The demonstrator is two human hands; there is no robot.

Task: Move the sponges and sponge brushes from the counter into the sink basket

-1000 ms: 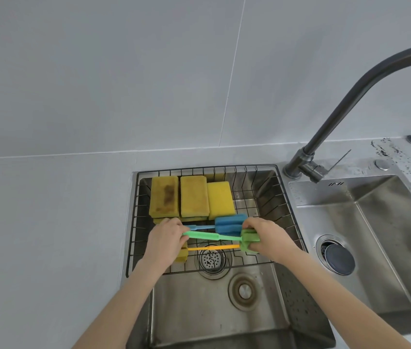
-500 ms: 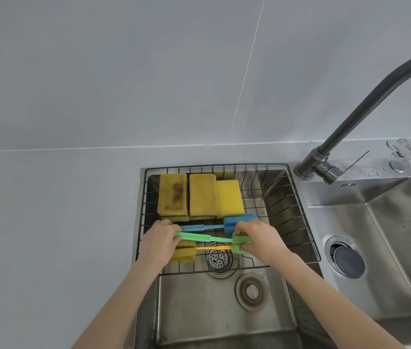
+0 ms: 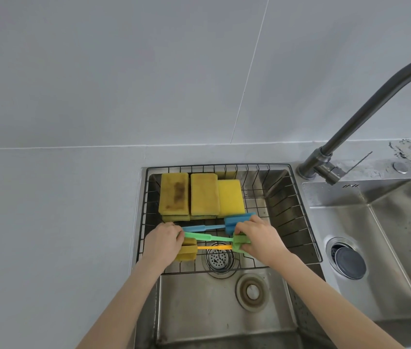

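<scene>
A wire sink basket (image 3: 297, 222) hangs in the left sink. Three yellow sponges (image 3: 204, 193) lie side by side at its back, stacked on others. A blue sponge brush (image 3: 208, 227) lies in front of them. Below it is a yellow sponge brush (image 3: 214, 247) with its head at the left. I hold a green sponge brush (image 3: 212, 237) across the basket: my left hand (image 3: 163, 241) grips the handle end, my right hand (image 3: 257, 239) grips the green sponge head.
A dark faucet (image 3: 365, 107) arches from behind the sinks toward the right. The right sink (image 3: 388, 235) has a stopper in its drain. Grey counter (image 3: 53, 222) stretches left of the basket. The left sink drain (image 3: 218, 259) shows beneath the basket.
Both hands with the green brush have sunk slightly lower in the basket, close over the yellow brush. The camera view has shifted a little.
</scene>
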